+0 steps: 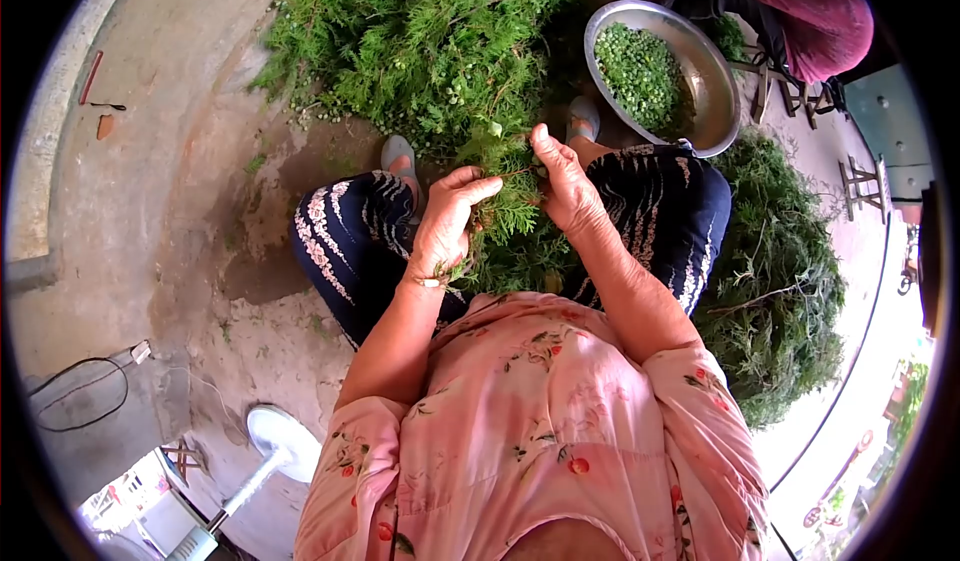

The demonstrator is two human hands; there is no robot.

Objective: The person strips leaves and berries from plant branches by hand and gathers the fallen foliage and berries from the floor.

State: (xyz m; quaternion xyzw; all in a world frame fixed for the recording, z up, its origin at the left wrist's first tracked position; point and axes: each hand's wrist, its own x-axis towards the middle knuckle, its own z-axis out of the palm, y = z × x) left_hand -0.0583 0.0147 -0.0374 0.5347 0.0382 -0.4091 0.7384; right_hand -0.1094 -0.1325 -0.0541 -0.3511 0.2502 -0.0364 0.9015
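My left hand is closed around a green evergreen sprig, which looks like cypress with flat, scaly leaves. Facing it, my right hand has its thumb raised and fingers curled in a pinch at the sprig's thin stem; its fingertips are partly hidden. Just beyond both hands lies a big heap of cut evergreen branches, some bearing small pale green cones. To the right of the heap a metal basin holds many small green cones.
More evergreen branches are piled by my right leg. Another person in dark pink clothing sits at the upper right, near small wooden stools. A white standing fan is at lower left, with a black cable on the floor.
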